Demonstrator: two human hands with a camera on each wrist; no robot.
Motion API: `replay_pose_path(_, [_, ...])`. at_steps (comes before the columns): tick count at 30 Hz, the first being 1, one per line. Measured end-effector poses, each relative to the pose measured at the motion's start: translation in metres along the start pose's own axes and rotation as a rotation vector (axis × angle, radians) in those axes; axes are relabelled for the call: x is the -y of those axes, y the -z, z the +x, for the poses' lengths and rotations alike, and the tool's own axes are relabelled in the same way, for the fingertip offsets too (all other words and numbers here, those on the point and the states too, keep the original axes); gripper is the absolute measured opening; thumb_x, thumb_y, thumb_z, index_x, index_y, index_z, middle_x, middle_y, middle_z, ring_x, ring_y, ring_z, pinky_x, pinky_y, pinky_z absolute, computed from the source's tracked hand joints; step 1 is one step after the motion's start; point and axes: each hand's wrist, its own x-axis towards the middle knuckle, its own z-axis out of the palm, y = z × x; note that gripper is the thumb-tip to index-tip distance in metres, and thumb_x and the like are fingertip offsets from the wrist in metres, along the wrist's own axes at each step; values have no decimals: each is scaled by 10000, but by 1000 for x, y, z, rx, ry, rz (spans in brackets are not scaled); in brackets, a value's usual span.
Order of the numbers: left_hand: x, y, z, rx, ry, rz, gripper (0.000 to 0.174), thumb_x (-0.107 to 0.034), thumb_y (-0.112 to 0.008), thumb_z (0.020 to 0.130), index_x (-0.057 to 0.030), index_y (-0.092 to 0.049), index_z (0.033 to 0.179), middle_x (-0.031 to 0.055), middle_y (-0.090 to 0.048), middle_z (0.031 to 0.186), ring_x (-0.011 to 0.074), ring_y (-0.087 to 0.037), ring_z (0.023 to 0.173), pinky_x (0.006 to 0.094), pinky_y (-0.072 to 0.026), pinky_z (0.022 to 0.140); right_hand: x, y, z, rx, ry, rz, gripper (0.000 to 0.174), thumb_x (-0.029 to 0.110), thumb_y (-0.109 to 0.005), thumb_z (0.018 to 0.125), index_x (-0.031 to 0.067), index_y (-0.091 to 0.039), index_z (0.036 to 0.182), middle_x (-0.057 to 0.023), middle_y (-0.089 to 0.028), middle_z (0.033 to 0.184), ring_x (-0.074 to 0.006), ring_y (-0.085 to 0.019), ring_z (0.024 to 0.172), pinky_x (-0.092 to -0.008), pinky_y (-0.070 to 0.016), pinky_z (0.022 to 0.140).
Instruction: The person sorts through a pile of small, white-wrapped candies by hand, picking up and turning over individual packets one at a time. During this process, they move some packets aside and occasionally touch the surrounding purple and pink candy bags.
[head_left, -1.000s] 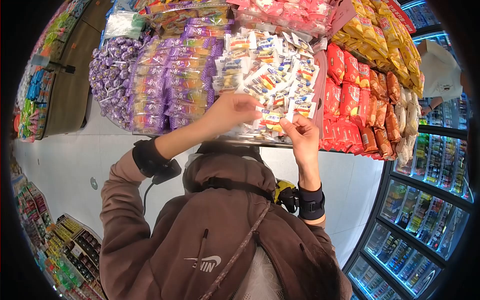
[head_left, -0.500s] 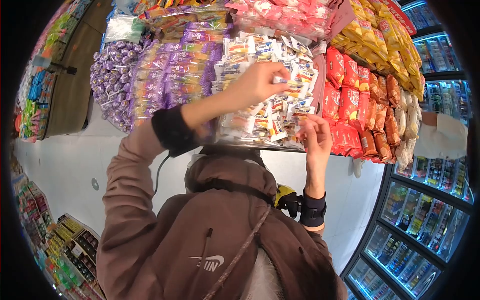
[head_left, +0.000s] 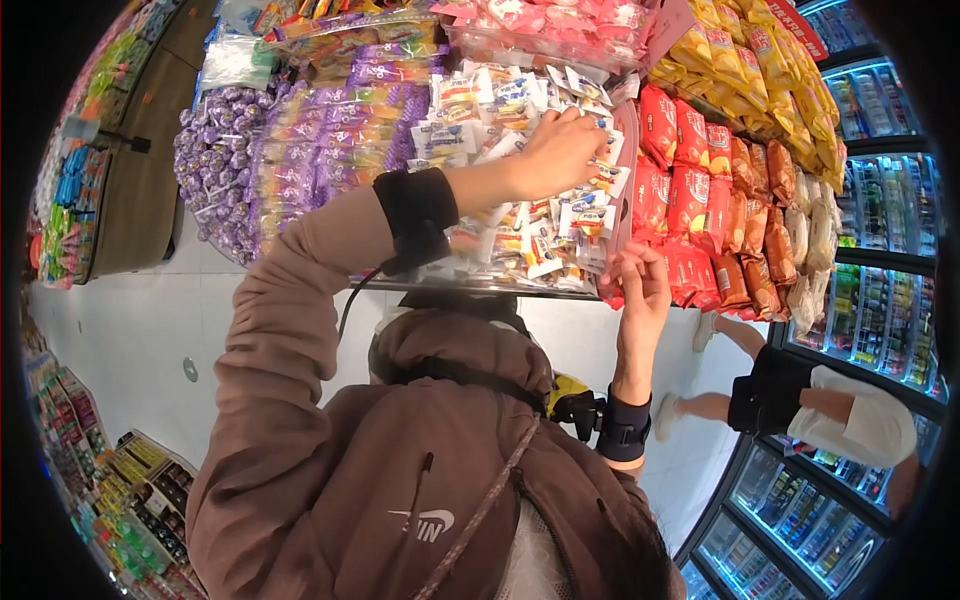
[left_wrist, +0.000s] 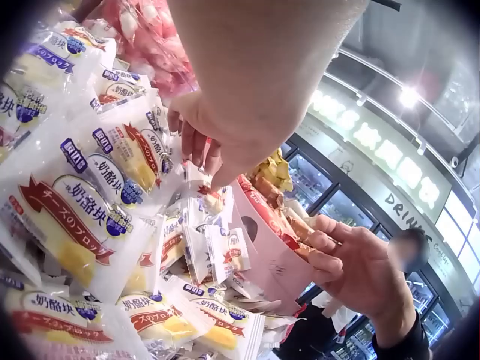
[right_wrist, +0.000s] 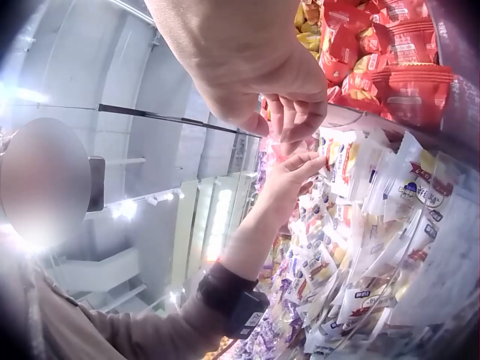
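In the head view my left hand reaches over the heap of white-wrapped cheese blocks. Its curled fingers pinch a small cheese block packet beside the pink divider, as the left wrist view shows. From the right wrist view, these fingertips sit right at the packet's edge. My right hand hovers at the front right corner of the heap, with loosely bent fingers and nothing visible in them. Loose cheese block packets lie overlapping close under the left wrist.
A pink divider separates the heap from red packets. Purple packs lie to the left, pink bags behind. Someone in a white top is near the drink fridges at right.
My left hand has moved from the front of the heap to farther back and right with a packet. My right hand has drawn away to the right, off the packets. A passer-by has moved nearer at right.
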Motion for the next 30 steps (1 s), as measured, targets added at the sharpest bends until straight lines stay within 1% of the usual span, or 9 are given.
replay_pose_path(7, [-2,10,0,-38,-13,-30,259,-211,-646,721,-89,-603,944,73,-588,939,258,-498,980,386,-365,848,-1,2,2,47,-1,-22,173,76,-500,903,14,-510,1064,-62,-594,897,-73,-540,689,-188,-437,613])
replay_pose_path(13, [-7,70,-25,-363,-171,-204,166,-172,-652,733,-80,-601,862,77,-582,857,257,-539,880,363,-419,784,-2,-2,2,93,11,-63,172,74,-495,905,7,-516,1063,-63,-594,883,-76,-543,699,-203,-442,630])
replay_pose_path(16, [1,95,-62,-248,-52,-213,137,-144,-648,738,-82,-588,845,71,-573,823,250,-540,866,349,-432,753,-10,0,3,142,18,-81,165,69,-490,905,2,-521,1053,-64,-594,870,-80,-542,707,-212,-448,647])
replay_pose_path(19, [16,110,-97,-196,24,-96,148,-93,-671,735,-25,-590,840,68,-582,875,235,-549,843,336,-444,720,-14,-6,3,170,12,-76,158,60,-485,903,-1,-524,1043,-61,-594,856,-82,-539,711,-213,-448,649])
replay_pose_path(22, [25,104,-130,-99,38,-35,135,-80,-662,724,-41,-585,828,60,-576,855,230,-555,841,339,-445,707,-14,-14,3,195,-27,-83,148,50,-483,900,-2,-528,1032,-59,-596,851,-87,-538,716,-212,-444,657])
replay_pose_path(25, [32,83,-151,-43,-135,200,129,-129,-603,718,-84,-554,828,51,-540,847,230,-535,846,350,-432,708,-18,-23,5,247,-33,-109,139,49,-488,898,-2,-532,1020,-58,-600,859,-90,-539,716,-209,-440,680])
replay_pose_path(26, [31,79,-156,47,-133,301,164,-85,-608,701,-74,-559,857,40,-551,873,202,-532,866,316,-426,713,-20,-26,6,268,-27,-120,136,50,-491,897,-1,-533,1016,-58,-602,863,-90,-540,715,-209,-439,689])
replay_pose_path(29, [34,66,-159,40,-227,335,185,-107,-576,701,-65,-538,877,41,-537,911,202,-514,905,303,-413,745,-28,-44,11,332,-49,-137,129,58,-495,897,0,-537,1004,-61,-614,897,-82,-544,737,-212,-435,707])
replay_pose_path(30, [34,63,-159,74,-219,356,190,-111,-570,698,-64,-535,879,44,-535,922,204,-511,915,305,-412,752,-33,-50,14,382,-45,-158,155,66,-489,897,0,-554,1021,-71,-625,935,-93,-565,810,-232,-446,735])
